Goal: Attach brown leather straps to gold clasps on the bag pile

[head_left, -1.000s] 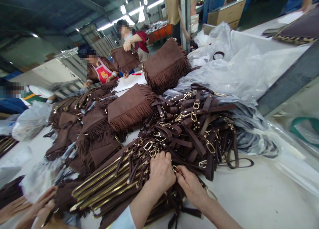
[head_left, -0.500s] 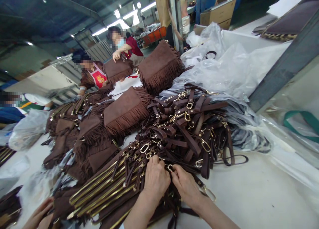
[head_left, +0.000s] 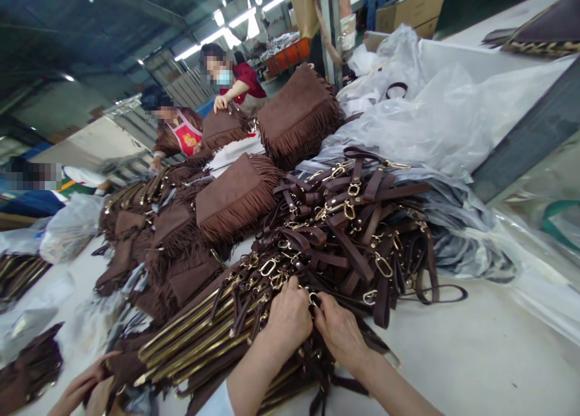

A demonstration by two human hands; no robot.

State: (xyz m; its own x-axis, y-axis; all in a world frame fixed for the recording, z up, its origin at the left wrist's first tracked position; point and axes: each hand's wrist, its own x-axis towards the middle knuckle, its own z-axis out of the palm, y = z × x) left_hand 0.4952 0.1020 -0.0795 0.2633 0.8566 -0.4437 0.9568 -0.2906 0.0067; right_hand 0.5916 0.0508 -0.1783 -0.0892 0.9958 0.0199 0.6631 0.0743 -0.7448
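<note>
My left hand [head_left: 290, 312] is closed at the top end of a row of brown pouches with gold zippers [head_left: 194, 337]; its fingers hide what they hold. Right beside it, my right hand [head_left: 338, 330] pinches a gold clasp [head_left: 313, 299] on a dark brown strap. The two hands almost touch. Beyond them spreads a heap of brown wrist straps [head_left: 344, 247] with gold clasps. Brown fringed bags [head_left: 235, 195] lie behind the pouches, to the left of the straps.
At lower left another person's hand [head_left: 86, 383] touches the pouches. Two co-workers stand across the white table [head_left: 475, 355], one with a hand on a fringed bag [head_left: 222, 126]. Clear plastic bags [head_left: 408, 120] pile up at right, near a slanted metal post [head_left: 530, 138].
The view has shifted slightly, so most things sit a little farther right. My hands stay together at the same clasp, with only slight finger movement.
</note>
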